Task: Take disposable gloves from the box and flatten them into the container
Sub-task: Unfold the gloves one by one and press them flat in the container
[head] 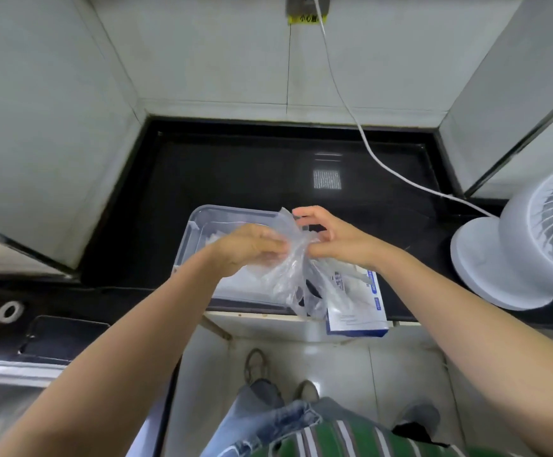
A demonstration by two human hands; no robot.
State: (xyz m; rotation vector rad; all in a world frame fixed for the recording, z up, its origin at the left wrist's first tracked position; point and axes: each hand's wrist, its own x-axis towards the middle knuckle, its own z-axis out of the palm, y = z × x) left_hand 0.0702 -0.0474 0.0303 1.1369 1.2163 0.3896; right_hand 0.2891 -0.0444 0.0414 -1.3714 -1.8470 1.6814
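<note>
Well, on my feed both hands meet over the black, glossy counter [235, 173]. The left hand [252, 245] has its fingers curled in, pinching one side of a glove [293, 278]. The right hand [337, 239] nips the other side between thumb and bent fingers, with its forefinger arched above. The glove is thin clear film, crumpled and wrinkled, and it hangs slack below the hands (I can't make out its finger shapes in the folds).

It dangles above the right end of the container [199, 216] and over the box [357, 315], and I cannot tell whether its lower end touches either. The container is a clear plastic tub, rectangular with rounded corners, and pale film lies flat in its bottom. The box is white and blue card, just beside the container at the counter's near edge, partly veiled by the hanging film.

To the right stands a white plastic fan [515, 255] with a ribbed grille, and a white cable [367, 150] runs across the counter from the tiled wall. A dull steel sink [1, 394] shows at lower left.
</note>
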